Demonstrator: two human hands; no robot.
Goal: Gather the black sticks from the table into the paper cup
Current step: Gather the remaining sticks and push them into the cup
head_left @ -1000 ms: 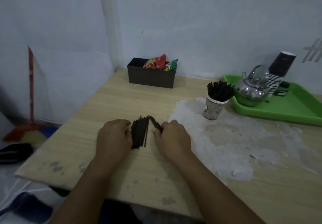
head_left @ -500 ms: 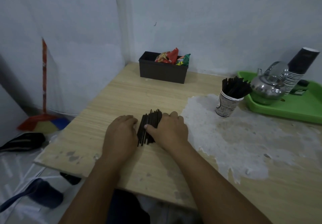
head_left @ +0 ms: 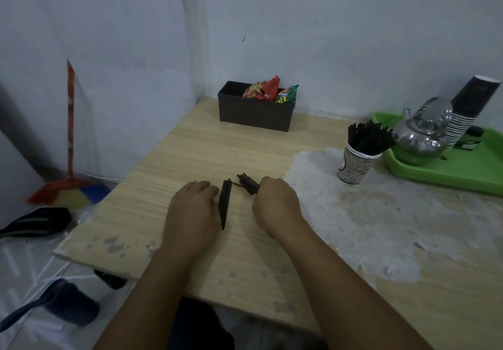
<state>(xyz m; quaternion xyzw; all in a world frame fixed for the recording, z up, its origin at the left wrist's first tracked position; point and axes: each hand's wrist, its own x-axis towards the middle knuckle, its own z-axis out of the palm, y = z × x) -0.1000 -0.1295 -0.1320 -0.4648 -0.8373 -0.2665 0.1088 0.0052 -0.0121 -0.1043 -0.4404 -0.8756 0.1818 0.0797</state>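
Resting on the wooden table [head_left: 190, 153], the left hand [head_left: 192, 210] lies flat against one bundle of black sticks [head_left: 225, 204] while the right hand [head_left: 275, 205] clenches a second bundle [head_left: 248, 183], the stick-filled paper cup [head_left: 353, 165] standing at two o'clock.

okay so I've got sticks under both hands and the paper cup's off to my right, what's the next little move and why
Probably lift the right hand with its bunch of sticks and carry it to the paper cup. That bunch already looks gripped and angled off the table, and the cup stands on that side, already holding sticks. The left hand rests beside the other bundle, which lies flat and can follow.
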